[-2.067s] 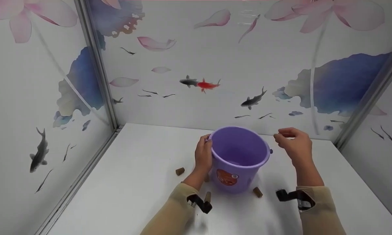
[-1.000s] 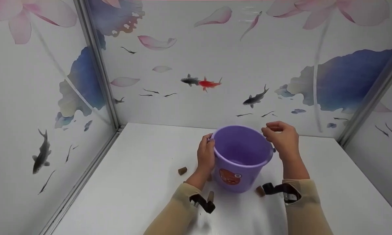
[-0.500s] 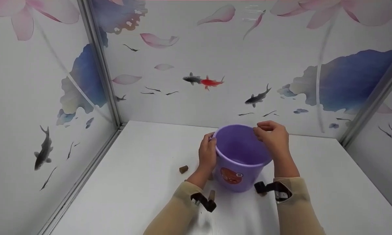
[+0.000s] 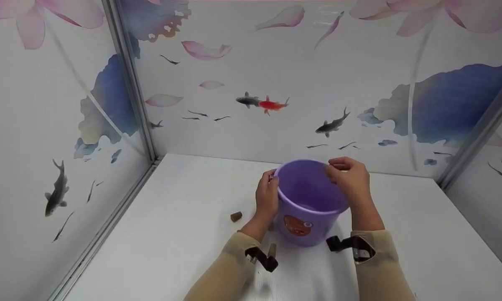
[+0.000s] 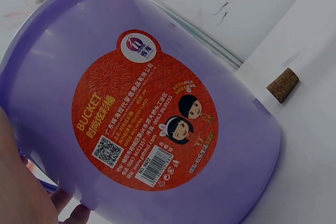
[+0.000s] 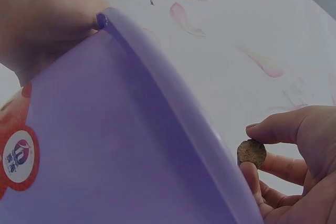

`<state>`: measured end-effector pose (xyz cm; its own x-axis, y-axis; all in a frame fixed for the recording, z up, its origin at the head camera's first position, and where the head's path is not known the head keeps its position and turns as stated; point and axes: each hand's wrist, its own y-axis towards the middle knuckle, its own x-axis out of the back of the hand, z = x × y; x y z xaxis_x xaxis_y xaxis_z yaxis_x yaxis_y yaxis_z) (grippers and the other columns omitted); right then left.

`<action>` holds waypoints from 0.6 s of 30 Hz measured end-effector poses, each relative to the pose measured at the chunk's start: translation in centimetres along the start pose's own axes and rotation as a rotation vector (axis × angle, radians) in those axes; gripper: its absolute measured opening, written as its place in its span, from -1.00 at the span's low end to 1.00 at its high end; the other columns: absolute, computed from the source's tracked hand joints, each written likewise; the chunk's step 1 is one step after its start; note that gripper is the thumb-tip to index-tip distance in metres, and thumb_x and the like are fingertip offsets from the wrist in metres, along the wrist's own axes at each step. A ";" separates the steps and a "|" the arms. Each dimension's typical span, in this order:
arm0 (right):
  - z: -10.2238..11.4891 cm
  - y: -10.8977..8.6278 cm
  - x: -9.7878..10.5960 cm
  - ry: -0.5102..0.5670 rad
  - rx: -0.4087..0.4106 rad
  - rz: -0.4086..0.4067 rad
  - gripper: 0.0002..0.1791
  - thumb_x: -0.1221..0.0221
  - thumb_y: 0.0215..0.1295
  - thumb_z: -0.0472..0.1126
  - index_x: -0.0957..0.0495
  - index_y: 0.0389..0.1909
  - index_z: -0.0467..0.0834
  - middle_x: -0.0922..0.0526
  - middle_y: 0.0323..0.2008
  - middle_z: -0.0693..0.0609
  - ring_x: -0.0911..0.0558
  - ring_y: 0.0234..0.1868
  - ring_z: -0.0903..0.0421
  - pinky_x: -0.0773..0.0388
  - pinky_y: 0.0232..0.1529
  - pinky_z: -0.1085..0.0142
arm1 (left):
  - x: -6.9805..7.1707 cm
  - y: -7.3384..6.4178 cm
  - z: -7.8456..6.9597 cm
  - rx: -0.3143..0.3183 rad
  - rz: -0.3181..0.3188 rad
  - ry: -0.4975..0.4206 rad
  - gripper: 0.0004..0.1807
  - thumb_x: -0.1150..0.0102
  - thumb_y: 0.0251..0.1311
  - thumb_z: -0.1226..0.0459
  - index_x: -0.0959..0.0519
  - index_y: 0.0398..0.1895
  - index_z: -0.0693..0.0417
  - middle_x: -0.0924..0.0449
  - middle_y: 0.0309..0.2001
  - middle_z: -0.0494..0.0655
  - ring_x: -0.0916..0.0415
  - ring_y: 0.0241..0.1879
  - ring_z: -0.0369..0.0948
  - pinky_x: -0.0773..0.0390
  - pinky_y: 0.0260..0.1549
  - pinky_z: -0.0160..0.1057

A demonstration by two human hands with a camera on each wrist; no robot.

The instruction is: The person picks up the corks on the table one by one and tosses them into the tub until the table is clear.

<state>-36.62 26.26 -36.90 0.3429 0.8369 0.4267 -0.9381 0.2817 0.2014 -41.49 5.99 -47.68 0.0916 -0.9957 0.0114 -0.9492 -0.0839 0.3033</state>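
A purple plastic bucket (image 4: 303, 190) with a red label stands upright on the white table (image 4: 171, 238). My left hand (image 4: 270, 180) grips its left rim, and its palm (image 5: 21, 182) lies against the bucket's wall (image 5: 63, 51) in the left wrist view. My right hand (image 4: 333, 168) hovers over the right side of the rim. In the right wrist view it pinches a small brown cork (image 6: 251, 153) between thumb and fingers, just past the bucket's rim (image 6: 173, 103). What lies inside the bucket is hard to tell.
A loose cork (image 4: 235, 216) lies left of the bucket and another (image 4: 271, 249) near my left wrist; the left wrist view shows a cork (image 5: 282, 84) beside the bucket. Printed walls (image 4: 276, 62) close the table at the back, left and right.
My right hand has moved left from beside the bucket to above its right rim. My left hand has kept its hold on the left rim.
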 end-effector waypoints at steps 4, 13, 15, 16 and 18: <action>-0.1 -0.2 0.0 0.005 -0.006 0.015 -0.52 -0.39 0.37 -0.03 -0.68 0.17 -0.23 -0.75 0.08 -0.24 -0.74 -0.28 0.28 -0.66 -0.23 0.51 | 0.0 0.1 0.0 0.000 0.001 -0.003 -0.53 0.14 0.51 0.12 -0.58 0.31 0.05 -0.64 0.30 0.03 -0.55 0.32 -0.01 -0.51 0.37 0.08; -0.4 -0.4 0.1 0.007 -0.017 0.042 -0.50 -0.41 0.36 -0.04 -0.66 0.20 -0.25 -0.73 0.12 -0.27 -0.80 -0.18 0.13 -0.72 -0.16 0.43 | -0.1 -0.1 -0.2 -0.008 -0.015 0.020 -0.53 0.13 0.49 0.10 -0.61 0.27 0.05 -0.64 0.29 0.05 -0.55 0.32 0.01 -0.49 0.38 0.10; -0.5 -0.5 0.1 -0.001 -0.020 0.045 -0.51 -0.41 0.36 -0.04 -0.66 0.19 -0.24 -0.72 0.11 -0.27 -0.80 -0.17 0.11 -0.71 -0.17 0.43 | -0.1 -0.1 -0.2 -0.011 -0.016 0.015 -0.54 0.13 0.49 0.10 -0.61 0.26 0.06 -0.65 0.28 0.05 -0.55 0.31 0.01 -0.49 0.37 0.11; -0.5 -0.6 0.1 -0.004 -0.020 0.047 -0.51 -0.41 0.36 -0.04 -0.66 0.19 -0.24 -0.72 0.11 -0.26 -0.81 -0.15 0.09 -0.71 -0.17 0.43 | -0.1 -0.1 -0.1 -0.013 -0.016 0.009 -0.54 0.13 0.49 0.10 -0.61 0.26 0.06 -0.65 0.28 0.05 -0.55 0.31 0.01 -0.50 0.37 0.10; -0.5 -0.7 0.1 -0.008 -0.022 0.046 -0.51 -0.41 0.36 -0.04 -0.66 0.18 -0.23 -0.72 0.11 -0.25 -0.81 -0.14 0.07 -0.71 -0.17 0.43 | -0.1 0.0 -0.1 -0.016 -0.015 0.002 -0.53 0.13 0.49 0.11 -0.61 0.26 0.07 -0.66 0.28 0.06 -0.56 0.30 0.01 -0.51 0.35 0.10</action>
<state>-36.02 26.37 -37.45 0.2999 0.8455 0.4418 -0.9537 0.2538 0.1617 -41.43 6.07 -47.60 0.1059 -0.9943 0.0086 -0.9427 -0.0977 0.3190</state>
